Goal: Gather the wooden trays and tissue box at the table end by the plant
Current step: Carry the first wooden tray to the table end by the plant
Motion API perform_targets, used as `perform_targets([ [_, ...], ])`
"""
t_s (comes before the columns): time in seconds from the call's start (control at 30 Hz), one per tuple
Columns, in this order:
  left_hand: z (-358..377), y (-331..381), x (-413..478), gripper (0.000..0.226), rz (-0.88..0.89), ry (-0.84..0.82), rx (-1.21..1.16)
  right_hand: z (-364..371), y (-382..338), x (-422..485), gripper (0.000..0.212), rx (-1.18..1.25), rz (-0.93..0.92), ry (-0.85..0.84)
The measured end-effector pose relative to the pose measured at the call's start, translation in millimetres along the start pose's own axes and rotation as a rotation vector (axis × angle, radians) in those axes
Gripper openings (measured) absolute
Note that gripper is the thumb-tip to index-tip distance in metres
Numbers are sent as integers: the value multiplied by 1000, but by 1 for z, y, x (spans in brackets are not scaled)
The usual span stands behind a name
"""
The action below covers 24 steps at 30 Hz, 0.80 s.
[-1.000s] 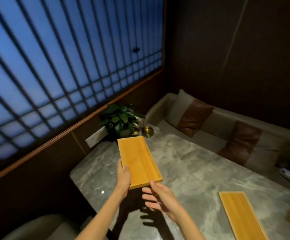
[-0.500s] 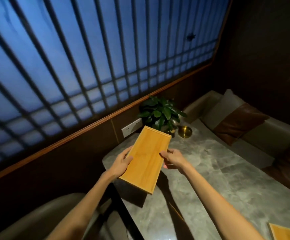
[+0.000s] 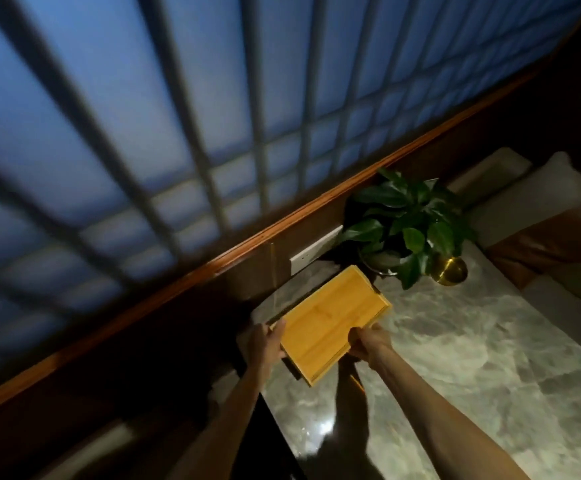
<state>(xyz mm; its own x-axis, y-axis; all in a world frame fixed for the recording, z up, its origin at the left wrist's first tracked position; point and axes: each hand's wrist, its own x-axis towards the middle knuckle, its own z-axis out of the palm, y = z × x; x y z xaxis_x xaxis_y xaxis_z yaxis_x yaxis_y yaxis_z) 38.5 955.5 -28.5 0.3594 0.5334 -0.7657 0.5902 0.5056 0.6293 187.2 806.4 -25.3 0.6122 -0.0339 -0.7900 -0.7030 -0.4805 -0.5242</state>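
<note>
Wooden tray (image 3: 330,323) is gripped by left hand (image 3: 264,344) and right hand (image 3: 368,342) over the marble table (image 3: 455,358) corner near the plant (image 3: 406,223); fingers beneath are hidden.

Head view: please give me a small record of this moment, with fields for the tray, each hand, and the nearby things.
tray: wooden tray, held over the table end
left hand: left hand grips the tray's left edge
right hand: right hand grips its right edge
table: marble table
nearby: potted plant, brass bowl, wall socket
</note>
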Motion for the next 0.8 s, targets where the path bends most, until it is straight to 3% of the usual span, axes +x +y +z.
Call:
perform_targets([
  [0.13, 20, -23, 33, 30, -43, 166, 96, 17, 1, 23, 38, -125, -92, 121],
  [0.2, 26, -24, 41, 32, -44, 224, 304, 22, 3, 34, 47, -187, -144, 149],
  [0.33, 29, -13, 57, 47, -35, 202, 668, 26, 6, 56, 46, -244, -147, 197],
  [0.43, 26, -6, 70, 47, 5, 163, 790, 31, 8, 63, 41, -275, -159, 226],
  [0.63, 17, 1, 93, 45, 40, 185, 782, 45, 0, 78, 53, -306, -309, 210],
  [0.8, 27, 8, 113, 49, -33, 218, 519, 56, -19, 99, 44, -326, -283, 207],
])
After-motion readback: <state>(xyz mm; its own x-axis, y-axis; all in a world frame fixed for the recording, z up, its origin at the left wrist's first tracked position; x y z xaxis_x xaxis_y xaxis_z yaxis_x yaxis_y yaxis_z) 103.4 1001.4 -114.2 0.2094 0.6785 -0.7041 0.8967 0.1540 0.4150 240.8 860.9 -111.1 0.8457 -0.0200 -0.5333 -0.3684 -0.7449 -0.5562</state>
